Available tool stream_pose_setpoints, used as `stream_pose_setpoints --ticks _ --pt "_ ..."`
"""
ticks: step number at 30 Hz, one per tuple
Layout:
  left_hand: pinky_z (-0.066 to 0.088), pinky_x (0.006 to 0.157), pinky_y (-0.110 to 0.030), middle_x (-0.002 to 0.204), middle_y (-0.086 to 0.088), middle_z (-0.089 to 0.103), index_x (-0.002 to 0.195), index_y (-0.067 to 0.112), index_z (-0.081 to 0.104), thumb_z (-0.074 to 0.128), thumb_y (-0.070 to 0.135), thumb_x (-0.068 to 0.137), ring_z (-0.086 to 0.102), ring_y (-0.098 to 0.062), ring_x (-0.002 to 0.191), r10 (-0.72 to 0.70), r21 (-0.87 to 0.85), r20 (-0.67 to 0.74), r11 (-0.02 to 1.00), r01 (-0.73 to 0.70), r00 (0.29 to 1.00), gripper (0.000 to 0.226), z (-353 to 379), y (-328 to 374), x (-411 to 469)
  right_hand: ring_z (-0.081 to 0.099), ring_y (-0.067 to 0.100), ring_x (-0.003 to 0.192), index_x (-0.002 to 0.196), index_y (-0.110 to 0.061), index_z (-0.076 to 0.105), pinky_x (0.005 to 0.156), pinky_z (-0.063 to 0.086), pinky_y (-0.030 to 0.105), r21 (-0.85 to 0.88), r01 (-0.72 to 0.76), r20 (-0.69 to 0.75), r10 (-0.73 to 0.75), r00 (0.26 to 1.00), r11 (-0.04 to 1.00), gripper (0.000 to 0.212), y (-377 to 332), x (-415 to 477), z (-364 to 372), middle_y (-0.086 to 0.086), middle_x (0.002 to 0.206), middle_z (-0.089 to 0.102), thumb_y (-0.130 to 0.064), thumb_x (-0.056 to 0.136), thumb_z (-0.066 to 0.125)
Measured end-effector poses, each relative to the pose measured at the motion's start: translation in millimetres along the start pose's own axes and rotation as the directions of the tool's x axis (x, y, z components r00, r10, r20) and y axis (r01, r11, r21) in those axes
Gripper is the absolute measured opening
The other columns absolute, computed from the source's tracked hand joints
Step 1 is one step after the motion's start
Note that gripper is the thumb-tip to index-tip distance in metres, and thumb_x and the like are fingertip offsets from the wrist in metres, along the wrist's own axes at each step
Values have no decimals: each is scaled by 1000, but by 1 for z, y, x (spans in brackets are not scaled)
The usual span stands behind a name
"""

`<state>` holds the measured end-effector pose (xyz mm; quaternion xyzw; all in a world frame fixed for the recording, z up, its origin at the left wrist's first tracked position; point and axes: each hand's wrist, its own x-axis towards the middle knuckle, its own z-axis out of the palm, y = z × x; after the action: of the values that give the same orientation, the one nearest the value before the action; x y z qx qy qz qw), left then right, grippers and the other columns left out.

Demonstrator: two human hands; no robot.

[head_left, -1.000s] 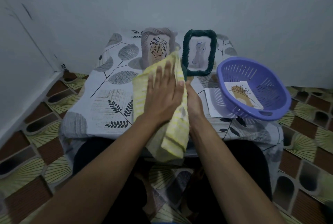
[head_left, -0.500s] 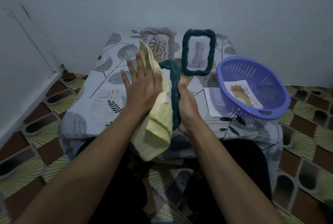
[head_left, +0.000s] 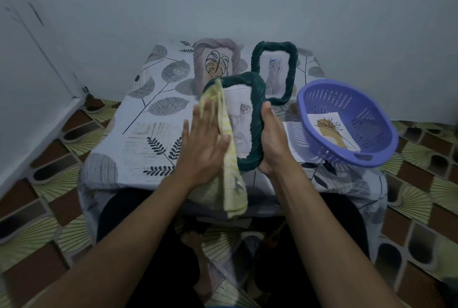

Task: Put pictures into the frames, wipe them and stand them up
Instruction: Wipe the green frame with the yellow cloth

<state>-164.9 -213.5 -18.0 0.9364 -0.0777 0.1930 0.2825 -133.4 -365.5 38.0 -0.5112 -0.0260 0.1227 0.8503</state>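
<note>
The right hand [head_left: 271,144] has its grip wrapped around the right edge of a dark green woven-rimmed picture frame [head_left: 256,119], holding it upright and lifted above the near edge of the worktop [head_left: 148,139], which is draped in a white leaf-print cloth. A pale sketch picture [head_left: 239,124] shows inside this frame. The left hand [head_left: 203,144], fingers spread flat, presses a yellow striped cloth [head_left: 229,159] against the frame's front left side; the cloth hangs down past the worktop's near edge. Toward the far edge stand two more frames: a grey-beige frame with a leaf line drawing [head_left: 218,65] and, just to its right, a second dark green woven frame with a pale figure picture [head_left: 275,72]. At the right edge a purple slotted plastic basket [head_left: 347,119] sits tilted, a loose printed picture [head_left: 330,131] inside it.
</note>
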Motion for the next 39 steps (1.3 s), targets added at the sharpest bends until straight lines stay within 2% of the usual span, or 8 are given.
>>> stream_pose_setpoints --ticks 3,6,10,18,23,27,35,39 --pt "-5 122 -37 166 3 -13 159 23 -3 22 52 102 -19 -14 150 -79 -203 -89 977 59 993 69 -17 -6 26 66 32 114 125 -9 63 100 52 47 -4 -18 17 18 1000 1000 47 4 -8 2 15 122 70 -40 108 32" --pt "26 119 -39 156 -7 31 155 21 25 27 51 103 27 -15 145 -110 -234 -113 969 82 987 61 -39 -5 49 68 30 111 124 -9 64 96 55 43 -64 -51 47 54 997 997 47 7 -14 4 13 119 71 -39 109 30" --pt "47 81 -38 111 0 64 119 27 60 33 65 97 59 -20 101 -59 -39 -144 998 54 988 52 -53 3 55 71 27 104 116 -13 67 89 58 39 -134 -133 105 148 983 982 42 -2 -13 3 12 113 74 -37 108 33" --pt "33 61 -36 61 5 48 59 26 38 41 67 93 52 -27 70 -243 -58 -194 970 236 950 53 -51 -8 49 71 30 83 103 -5 68 78 57 37 33 -331 33 330 943 943 41 -9 0 -11 17 97 71 -39 102 45" --pt "34 66 -37 76 -10 60 71 9 54 32 55 103 58 -35 82 -502 -162 -321 865 475 803 61 -45 -25 46 59 38 122 135 2 56 112 40 49 256 -167 -68 190 979 952 59 13 -3 -11 24 131 61 -44 101 39" --pt "40 79 -41 107 -17 66 103 9 64 30 49 105 59 -38 102 -563 -202 -378 825 529 735 52 -36 -17 36 62 34 121 137 -8 56 105 48 51 200 -86 -221 130 967 976 60 29 -6 5 18 134 62 -54 101 42" --pt "-8 122 -49 166 -10 -10 156 18 -14 5 56 98 -14 -27 152 -220 187 -101 954 235 970 71 0 20 19 68 24 108 122 -1 63 95 54 38 -182 9 -258 -57 964 983 48 25 -1 16 12 113 72 -39 108 36" --pt "-1 122 -50 167 -1 4 158 30 1 9 51 102 -4 -23 154 107 190 -9 976 -104 994 60 11 23 6 71 22 103 109 -9 70 92 56 37 -245 14 -205 -66 976 970 44 25 -1 12 9 106 75 -39 107 38"
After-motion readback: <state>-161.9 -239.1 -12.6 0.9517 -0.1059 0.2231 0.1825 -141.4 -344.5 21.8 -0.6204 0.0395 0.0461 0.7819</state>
